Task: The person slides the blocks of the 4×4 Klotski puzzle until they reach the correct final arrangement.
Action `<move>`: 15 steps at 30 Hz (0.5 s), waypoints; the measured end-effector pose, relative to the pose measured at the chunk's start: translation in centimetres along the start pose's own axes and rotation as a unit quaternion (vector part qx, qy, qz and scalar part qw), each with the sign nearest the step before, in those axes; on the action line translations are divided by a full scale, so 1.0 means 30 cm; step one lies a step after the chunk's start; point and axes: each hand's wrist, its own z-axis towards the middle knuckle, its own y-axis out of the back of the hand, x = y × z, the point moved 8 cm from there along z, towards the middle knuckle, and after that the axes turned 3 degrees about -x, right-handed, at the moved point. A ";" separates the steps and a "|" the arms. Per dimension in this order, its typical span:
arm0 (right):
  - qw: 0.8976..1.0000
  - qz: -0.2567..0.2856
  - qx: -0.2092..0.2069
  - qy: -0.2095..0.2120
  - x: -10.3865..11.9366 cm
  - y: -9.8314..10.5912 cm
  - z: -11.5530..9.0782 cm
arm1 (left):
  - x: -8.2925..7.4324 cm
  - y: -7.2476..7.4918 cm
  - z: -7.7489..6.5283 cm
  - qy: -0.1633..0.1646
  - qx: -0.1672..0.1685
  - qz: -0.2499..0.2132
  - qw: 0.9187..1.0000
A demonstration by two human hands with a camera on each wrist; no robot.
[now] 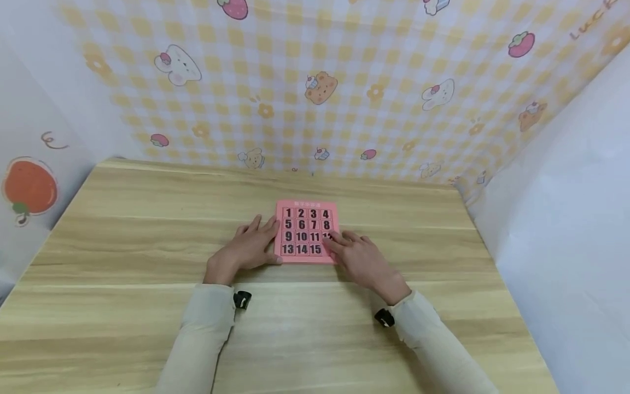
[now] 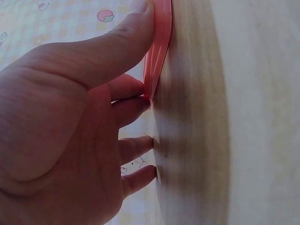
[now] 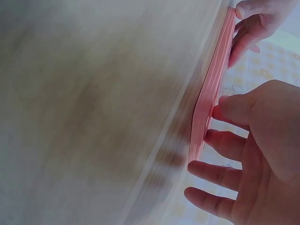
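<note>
A pink number slide puzzle (image 1: 301,259) lies flat on the wooden table. Its black numbers run in order from 1 at the far left to 15 in the near row, the 12 partly covered by fingertips. My left hand (image 1: 251,246) holds the puzzle by its near left corner, with thumb (image 2: 126,42) at the near edge and the first fingers along the left side. Over the right side reaches my right hand (image 1: 361,260); its thumb and index fingertips touch the tiles around the 12, while the other fingers (image 3: 215,173) extend loosely past the right edge.
The wooden table (image 1: 123,230) spreads out on all sides of the puzzle. A yellow checked cloth (image 1: 275,82) with cartoon prints hangs behind it, and white sheets (image 1: 566,230) stand at both sides. Each wrist wears a black band (image 1: 242,299).
</note>
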 end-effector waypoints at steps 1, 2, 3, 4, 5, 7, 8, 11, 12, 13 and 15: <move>1.000 -0.001 0.001 -0.001 -0.002 0.001 -0.001 | -0.002 -0.001 0.000 0.000 0.000 -0.003 1.000; 1.000 -0.002 0.000 -0.001 -0.003 0.001 -0.004 | -0.005 -0.004 0.000 -0.001 0.001 -0.004 1.000; 1.000 -0.003 -0.001 0.000 -0.006 0.001 -0.007 | -0.006 -0.006 0.000 -0.002 0.002 -0.003 1.000; 1.000 -0.006 -0.004 0.002 -0.008 0.001 -0.010 | -0.009 -0.009 0.001 -0.004 0.003 -0.003 1.000; 1.000 -0.009 -0.010 0.003 -0.010 0.001 -0.012 | -0.010 -0.012 0.000 -0.003 0.004 -0.005 1.000; 0.999 -0.016 -0.030 0.005 -0.017 0.007 -0.019 | -0.014 -0.016 0.000 -0.007 0.004 -0.008 1.000; 0.999 -0.017 -0.045 0.006 -0.021 0.013 -0.022 | -0.016 -0.017 0.000 -0.009 0.003 -0.008 1.000; 0.996 -0.019 -0.090 0.008 -0.035 0.033 -0.029 | -0.006 -0.016 -0.010 -0.005 0.001 -0.017 1.000; 0.995 -0.017 -0.100 0.005 -0.043 0.039 -0.032 | 0.000 -0.013 -0.015 -0.004 -0.002 -0.018 1.000; 0.994 -0.014 -0.108 0.001 -0.052 0.045 -0.035 | 0.008 -0.008 -0.020 -0.002 -0.007 -0.018 1.000; 0.994 -0.014 -0.108 -0.011 -0.077 0.051 -0.039 | 0.026 0.009 -0.034 0.003 -0.025 -0.018 1.000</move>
